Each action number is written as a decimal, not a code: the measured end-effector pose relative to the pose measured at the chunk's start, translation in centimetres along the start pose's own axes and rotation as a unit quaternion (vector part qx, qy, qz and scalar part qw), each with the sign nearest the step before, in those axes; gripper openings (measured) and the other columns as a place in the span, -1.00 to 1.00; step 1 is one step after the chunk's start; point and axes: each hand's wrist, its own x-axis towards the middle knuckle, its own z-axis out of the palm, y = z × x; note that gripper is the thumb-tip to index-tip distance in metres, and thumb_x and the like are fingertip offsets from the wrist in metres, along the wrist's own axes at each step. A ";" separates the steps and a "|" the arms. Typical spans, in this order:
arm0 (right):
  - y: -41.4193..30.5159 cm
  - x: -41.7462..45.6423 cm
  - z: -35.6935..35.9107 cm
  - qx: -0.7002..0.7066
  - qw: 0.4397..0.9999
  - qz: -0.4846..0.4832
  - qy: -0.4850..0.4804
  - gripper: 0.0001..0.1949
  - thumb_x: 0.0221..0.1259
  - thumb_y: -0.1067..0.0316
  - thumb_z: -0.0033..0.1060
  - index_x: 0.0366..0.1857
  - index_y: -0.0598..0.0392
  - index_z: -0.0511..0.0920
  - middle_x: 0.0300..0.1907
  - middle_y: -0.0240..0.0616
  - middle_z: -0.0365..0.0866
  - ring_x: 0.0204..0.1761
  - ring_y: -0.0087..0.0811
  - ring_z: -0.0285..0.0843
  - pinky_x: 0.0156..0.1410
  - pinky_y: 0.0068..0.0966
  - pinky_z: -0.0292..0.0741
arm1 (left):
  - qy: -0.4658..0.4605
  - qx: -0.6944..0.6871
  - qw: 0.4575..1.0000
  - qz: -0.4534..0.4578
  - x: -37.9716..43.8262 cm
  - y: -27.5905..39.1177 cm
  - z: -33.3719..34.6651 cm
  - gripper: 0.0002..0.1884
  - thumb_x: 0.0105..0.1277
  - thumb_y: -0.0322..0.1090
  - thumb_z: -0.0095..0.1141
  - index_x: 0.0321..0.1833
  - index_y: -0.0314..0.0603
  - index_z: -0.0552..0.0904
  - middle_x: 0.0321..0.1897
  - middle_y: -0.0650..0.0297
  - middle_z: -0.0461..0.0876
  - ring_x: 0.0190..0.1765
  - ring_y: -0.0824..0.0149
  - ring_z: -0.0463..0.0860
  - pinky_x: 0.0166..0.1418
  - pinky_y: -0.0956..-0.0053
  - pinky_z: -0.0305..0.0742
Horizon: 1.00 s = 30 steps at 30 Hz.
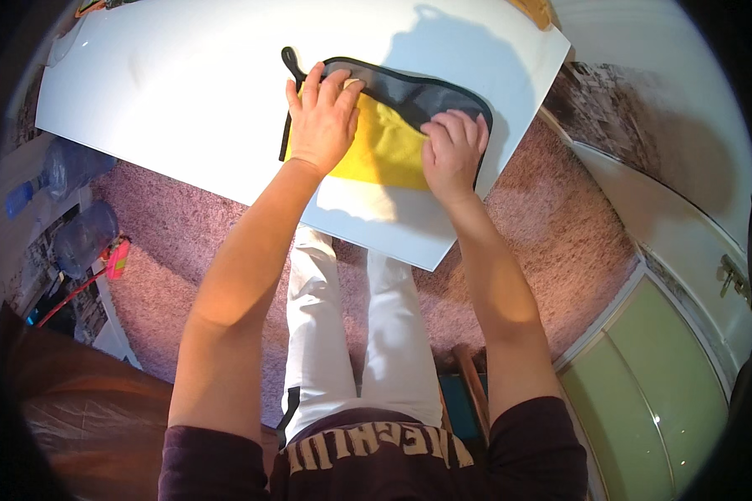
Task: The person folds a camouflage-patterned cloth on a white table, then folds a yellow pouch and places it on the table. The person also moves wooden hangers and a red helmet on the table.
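A yellow fabric piece (388, 150) and a grey mesh panel with black edging (413, 94) lie together as a flat pouch-like item on the white table. A black loop (290, 59) sticks out at its upper left corner. My left hand (327, 116) rests palm down on the left part, fingertips at the border between yellow fabric and mesh. At the right side, my right hand (454, 150) has its fingers curled at the yellow fabric's upper edge and the mesh. Whether either hand pinches the fabric is hidden beneath the fingers.
The white tabletop (182, 94) extends left and away. Large clear plastic bottles (86, 238) stand at the left beyond the pink carpet (163, 250). A cabinet with greenish panels (652, 376) is at the lower right. An orange-yellow object (532, 12) touches the table's far right corner.
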 end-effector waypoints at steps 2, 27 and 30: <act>-1.0 -1.6 -0.9 0.014 1.000 -0.005 -0.021 -0.89 -0.12 0.44 0.13 -0.45 -0.02 0.50 -0.27 -0.43 0.45 -0.01 -0.33 0.36 0.25 0.00 0.07 | 0.000 0.008 0.999 0.032 -0.7 0.1 -0.5 -0.62 0.04 -0.39 0.12 -0.01 0.06 0.53 0.24 0.36 0.24 0.35 0.04 0.07 0.25 -0.23 -0.04; -1.1 -5.2 -2.2 0.062 0.995 0.019 -0.076 -0.88 -0.11 0.41 0.16 -0.42 0.02 0.54 -0.36 -0.39 0.49 -0.18 -0.30 0.42 -0.06 -0.31 0.28 | -0.130 -0.040 0.987 0.085 -6.1 0.5 -2.9 -0.69 0.07 -0.37 0.10 -0.06 0.01 0.54 0.02 0.33 0.41 0.20 0.22 0.30 0.31 0.02 0.05; -1.0 -5.7 -2.3 0.043 0.995 0.029 -0.081 -0.85 -0.15 0.41 0.21 -0.41 0.01 0.54 -0.31 -0.39 0.46 -0.10 -0.31 0.39 0.06 -0.25 0.23 | -0.121 -0.052 0.988 0.076 -6.0 -0.3 -2.3 -0.64 0.09 -0.33 0.11 0.01 0.05 0.50 0.06 0.35 0.37 0.21 0.24 0.29 0.31 0.01 0.05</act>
